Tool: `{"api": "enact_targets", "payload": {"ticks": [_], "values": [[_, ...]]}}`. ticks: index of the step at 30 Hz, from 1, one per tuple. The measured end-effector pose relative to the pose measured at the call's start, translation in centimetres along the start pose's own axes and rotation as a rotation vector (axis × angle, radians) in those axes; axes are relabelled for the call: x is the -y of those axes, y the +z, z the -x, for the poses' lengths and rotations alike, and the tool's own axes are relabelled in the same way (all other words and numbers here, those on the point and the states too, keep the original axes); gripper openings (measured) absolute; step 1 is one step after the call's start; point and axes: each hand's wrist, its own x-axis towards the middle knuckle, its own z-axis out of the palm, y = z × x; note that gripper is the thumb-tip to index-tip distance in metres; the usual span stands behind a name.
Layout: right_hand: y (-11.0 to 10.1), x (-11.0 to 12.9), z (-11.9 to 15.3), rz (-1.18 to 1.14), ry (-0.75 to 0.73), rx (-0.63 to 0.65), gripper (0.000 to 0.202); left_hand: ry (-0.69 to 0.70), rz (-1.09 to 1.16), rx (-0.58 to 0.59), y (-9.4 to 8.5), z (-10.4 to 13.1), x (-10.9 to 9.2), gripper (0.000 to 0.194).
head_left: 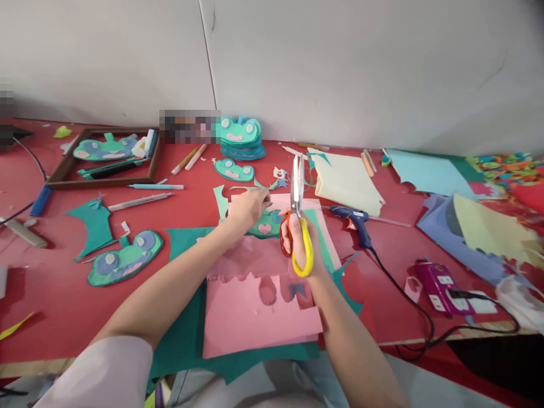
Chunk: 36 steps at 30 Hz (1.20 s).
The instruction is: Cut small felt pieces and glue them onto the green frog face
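My right hand (308,235) grips scissors (296,192) with one red and one yellow handle, the blades pointing away from me and nearly together. My left hand (251,207) is closed, fingertips pinched over the upper left of a green felt frog face (255,229); whatever is in the pinch is too small or hidden. That face has a pink heart-shaped piece (264,229) on it and is partly covered by my hands. Under my wrists lie pink felt sheets (238,328) with cut-out holes and a ragged edge, on top of dark green felt (182,334).
A blue glue gun (355,221) lies right, its cable running to a purple power strip (442,286). Finished frog faces (241,136) are stacked behind. At left are a wooden frame (63,180), another frog face (125,259) and pens. Cream felt (346,178) lies behind the glue gun.
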Motion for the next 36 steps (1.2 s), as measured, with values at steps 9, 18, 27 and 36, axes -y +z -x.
{"api": "enact_targets", "payload": {"ticks": [9,18,27,36], "values": [[0.2,0.3,0.0,-0.018,-0.011,-0.011,0.036,0.109,-0.022,-0.064,2.1,0.6,-1.0,0.016],[0.4,0.8,0.0,-0.045,0.016,-0.004,0.04,0.106,0.05,-0.089,2.7,0.3,-0.5,0.013],[0.2,0.4,-0.1,-0.059,0.008,-0.005,0.04,0.117,0.098,-0.064,2.5,0.2,-0.5,0.012],[0.4,0.5,-0.1,-0.041,0.015,-0.007,0.039,0.053,0.114,-0.029,2.2,0.3,-0.5,0.014]]}}
